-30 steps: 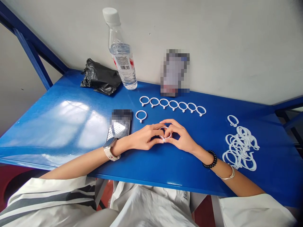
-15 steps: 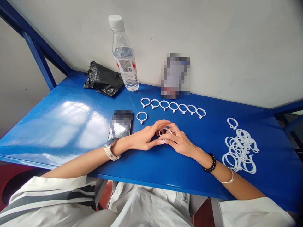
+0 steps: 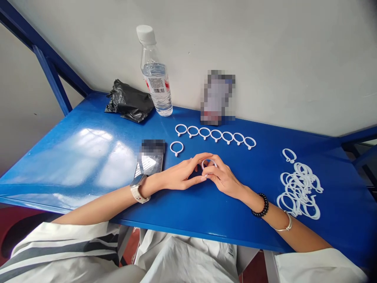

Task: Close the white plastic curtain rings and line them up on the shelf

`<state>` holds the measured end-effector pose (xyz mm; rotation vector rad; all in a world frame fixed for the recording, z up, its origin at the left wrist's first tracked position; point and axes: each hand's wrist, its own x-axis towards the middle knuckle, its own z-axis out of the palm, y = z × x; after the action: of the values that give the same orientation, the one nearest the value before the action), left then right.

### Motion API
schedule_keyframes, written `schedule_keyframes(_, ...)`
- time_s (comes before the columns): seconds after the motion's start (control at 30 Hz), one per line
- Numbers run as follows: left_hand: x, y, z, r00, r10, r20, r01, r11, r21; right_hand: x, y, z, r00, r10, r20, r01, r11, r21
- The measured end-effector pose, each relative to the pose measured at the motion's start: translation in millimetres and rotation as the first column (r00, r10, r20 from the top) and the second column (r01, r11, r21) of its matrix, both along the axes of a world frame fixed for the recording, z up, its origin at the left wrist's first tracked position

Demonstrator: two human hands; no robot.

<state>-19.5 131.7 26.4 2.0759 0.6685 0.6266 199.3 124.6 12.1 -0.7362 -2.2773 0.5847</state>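
A white plastic ring (image 3: 208, 160) is held between both hands near the middle of the table, its lower part hidden by fingers. My left hand (image 3: 184, 173) curves around its left side, fingertips and thumb meeting the other hand. My right hand (image 3: 225, 179) has its fingers closed on the ring from the right. Beyond them, several white rings with small tabs (image 3: 216, 136) stand in a row, lying flat. One single ring (image 3: 176, 147) lies in front of the row's left end.
At the right lies a tangled pile of white rings (image 3: 300, 190), with one loose ring (image 3: 289, 155) behind it. A phone (image 3: 151, 161), a black plastic bag (image 3: 129, 101), a water bottle (image 3: 157, 86) and a blurred upright object (image 3: 217, 98) are on the blue table (image 3: 182, 212).
The ring in my hands has shifted slightly right and sits deeper between the fingers of my right hand. The view has tilted up a little.
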Motion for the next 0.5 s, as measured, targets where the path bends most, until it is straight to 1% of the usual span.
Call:
schedule_keyframes(0.13,3,0,1.8,0.998,0.066,-0.010,-0.066,0.997,0.045,1,1,0.2,0.999,-0.043,-0.009,0.042,0.998,-0.051)
schedule_keyframes(0.2,4,1,-0.2,0.988,0.154,-0.030,-0.149,0.980,0.129,1,2,0.2,0.997,-0.075,-0.011,0.073,0.991,-0.116)
schedule_keyframes(0.27,3,3,-3.5,0.968,0.243,-0.055,-0.222,0.941,0.255,1,2,-0.3,0.994,-0.105,-0.025,0.099,0.978,-0.184)
schedule_keyframes(0.3,3,3,-5.2,0.964,0.256,-0.071,-0.221,0.922,0.317,1,1,-0.7,0.992,-0.121,-0.032,0.111,0.971,-0.213)
schedule_keyframes(0.37,3,3,-7.9,0.967,0.223,-0.120,-0.153,0.893,0.422,1,1,-1.6,0.989,-0.143,-0.038,0.129,0.958,-0.256)
schedule_keyframes(0.43,4,2,-9.3,0.962,0.187,-0.200,-0.068,0.870,0.489,1,0,-2.4,0.991,-0.134,-0.030,0.119,0.947,-0.298)
schedule_keyframes(0.5,6,1,-10.0,0.939,0.203,-0.279,-0.028,0.851,0.524,2,0,-2.9,0.995,-0.100,-0.022,0.086,0.936,-0.342)
